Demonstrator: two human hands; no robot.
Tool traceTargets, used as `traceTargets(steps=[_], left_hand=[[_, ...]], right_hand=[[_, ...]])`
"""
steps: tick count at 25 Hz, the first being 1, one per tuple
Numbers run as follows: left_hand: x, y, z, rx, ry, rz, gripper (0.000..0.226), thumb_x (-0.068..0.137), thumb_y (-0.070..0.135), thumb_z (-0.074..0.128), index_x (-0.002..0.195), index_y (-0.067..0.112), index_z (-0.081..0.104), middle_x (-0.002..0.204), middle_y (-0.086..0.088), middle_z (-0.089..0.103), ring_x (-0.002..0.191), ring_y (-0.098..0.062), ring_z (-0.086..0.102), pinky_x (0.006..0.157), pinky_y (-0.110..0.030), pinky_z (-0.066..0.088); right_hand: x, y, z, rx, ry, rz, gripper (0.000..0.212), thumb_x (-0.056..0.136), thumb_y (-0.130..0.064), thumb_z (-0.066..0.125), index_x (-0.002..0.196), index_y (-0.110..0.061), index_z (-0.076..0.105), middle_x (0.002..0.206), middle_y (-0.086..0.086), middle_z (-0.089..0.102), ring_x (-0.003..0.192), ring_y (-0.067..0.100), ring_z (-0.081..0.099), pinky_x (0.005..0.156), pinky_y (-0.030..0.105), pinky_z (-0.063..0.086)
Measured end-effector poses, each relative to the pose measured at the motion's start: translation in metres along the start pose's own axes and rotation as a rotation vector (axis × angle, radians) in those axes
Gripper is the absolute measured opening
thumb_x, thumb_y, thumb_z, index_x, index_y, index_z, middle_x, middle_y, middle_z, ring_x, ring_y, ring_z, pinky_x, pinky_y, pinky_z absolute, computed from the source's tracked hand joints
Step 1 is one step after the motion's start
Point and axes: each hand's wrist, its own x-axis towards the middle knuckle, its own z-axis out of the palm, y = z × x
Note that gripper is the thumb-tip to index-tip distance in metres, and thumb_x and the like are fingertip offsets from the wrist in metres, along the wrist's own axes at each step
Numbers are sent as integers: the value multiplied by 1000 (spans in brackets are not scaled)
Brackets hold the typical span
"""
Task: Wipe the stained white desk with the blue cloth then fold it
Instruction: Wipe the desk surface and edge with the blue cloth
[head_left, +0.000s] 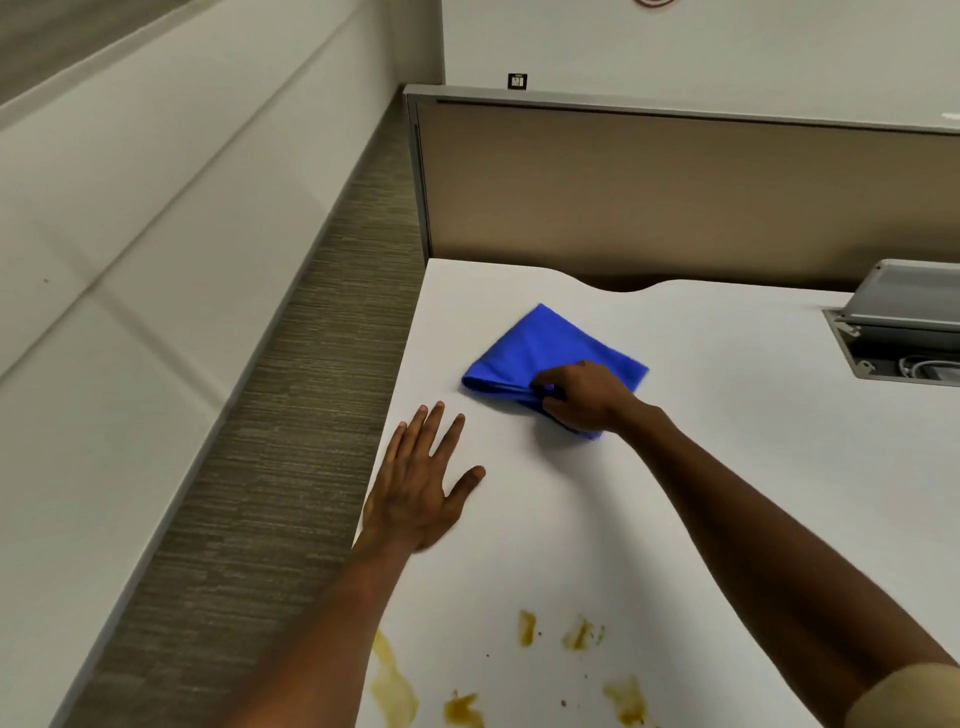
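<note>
Well back on the smooth white counter (701, 493), toward its far left corner, lies the folded bright blue cloth (540, 353), with bare surface between it and both the left edge and the scalloped back edge. The right hand (584, 397) rests on the cloth's near corner, its fingers (545, 389) curled closed and pinching the layered edge there. The left hand (415, 488) lies flat and empty on the counter just beside the left edge, fingers spread and well apart from the cloth. Yellow-brown stains (524, 626) spot the near part of the counter between the two forearms. A tan partition panel (675, 187) closes off the back, and an open grey cable box (904, 322) sits at the right, leaving wide bare counter in the middle
</note>
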Motion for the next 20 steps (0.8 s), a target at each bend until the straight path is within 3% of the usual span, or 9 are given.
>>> traceTargets(steps=[3,6,7,9,11,12,14,17,20], left_hand=[[-1,1,-1,-21,6,11,77,102,71,22,166,28,16,174,1,6,161,-16,0,130,-44,9],[-1,0,-2,-30,-10,9,78,101,72,20,166,29,15,174,1,6,161,-16,-1,130,-45,10],[0,0,-3,-34,-12,9,78,101,72,20,166,29,16,174,0,6,161,-17,-1,130,-45,10],[-2,2,-4,-33,-12,14,79,100,72,21,166,28,18,174,-1,8,161,-18,1,130,-46,11],[-2,2,-5,-34,5,14,80,99,72,21,165,27,22,174,-2,12,161,-20,6,129,-46,12],[-1,3,-5,-36,11,14,81,99,72,22,165,26,23,174,-3,14,161,-21,7,129,-46,12],[-1,2,-4,-41,12,16,82,98,73,21,165,26,25,173,-4,15,161,-22,9,129,-46,12],[-1,1,-3,-32,-12,8,85,96,76,17,165,26,22,174,-5,13,161,-22,5,130,-47,10],[-1,2,-5,-33,-17,32,84,96,77,16,165,29,20,175,-3,7,161,-22,-1,130,-47,7]], right_hand=[[-40,14,-8,134,-224,94,14,96,-26,64,97,-29,78,95,-14,71,102,17,64,86,27,48],[-65,10,-9,381,-150,287,38,92,-57,68,71,-26,77,70,-16,69,80,7,63,69,20,43],[-68,2,-1,457,14,354,48,89,-69,64,76,-25,78,75,-14,71,83,10,65,68,23,44],[-67,-23,27,390,323,456,66,87,-80,57,119,-24,72,125,2,68,122,25,60,93,37,51],[-58,-53,58,266,206,500,99,85,-86,50,161,-25,31,170,16,17,159,38,12,125,59,17],[-52,-64,71,226,145,522,109,84,-89,46,166,-27,10,174,15,-8,160,39,-11,125,63,-5],[-37,-73,83,206,144,588,109,88,-87,40,167,-28,-6,171,14,-25,156,41,-29,117,66,-23],[-36,-68,84,183,144,573,81,103,-66,33,168,-31,-1,174,9,-20,158,37,-24,119,69,-18],[-83,-46,92,112,107,320,63,110,-49,30,166,-41,3,175,-2,-14,161,27,-18,126,61,-13]])
